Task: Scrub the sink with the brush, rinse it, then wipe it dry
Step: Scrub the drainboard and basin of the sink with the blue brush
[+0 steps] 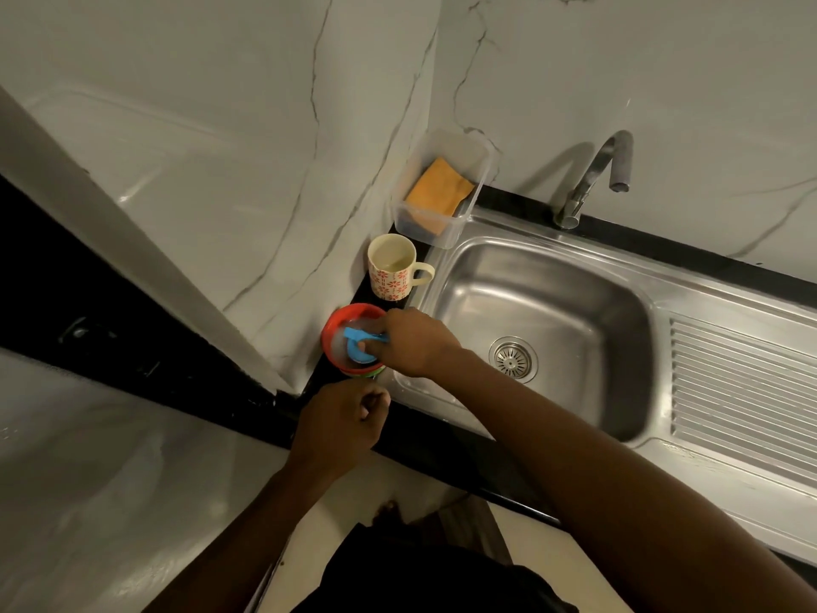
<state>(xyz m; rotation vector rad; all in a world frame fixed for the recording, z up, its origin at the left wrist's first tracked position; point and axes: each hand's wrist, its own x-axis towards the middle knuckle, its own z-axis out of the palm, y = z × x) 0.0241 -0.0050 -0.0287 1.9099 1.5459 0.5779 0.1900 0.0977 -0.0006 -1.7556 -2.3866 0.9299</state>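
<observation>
Sink [552, 303]: steel, right half of head view. Basin bare down to drain [513, 358]; no foam or water seen. Tap [597, 174] at far rim, not flowing.

Brush [353, 336]: blue, in red bowl [336, 320] on counter just left of sink. Bowl contents pale, possibly soapy water.

Right hand [415, 342]: over bowl, fingers curled round brush.

Left hand [340, 418]: just near of bowl, fingers curled in, nothing visible in it.

Judged: brush being loaded. Scrub not begun; rinse and wipe outstanding.

Farther back: mug [391, 272] with red flower print, tub [404, 214] holding sponge [437, 192].

No brand or legible writing anywhere.
</observation>
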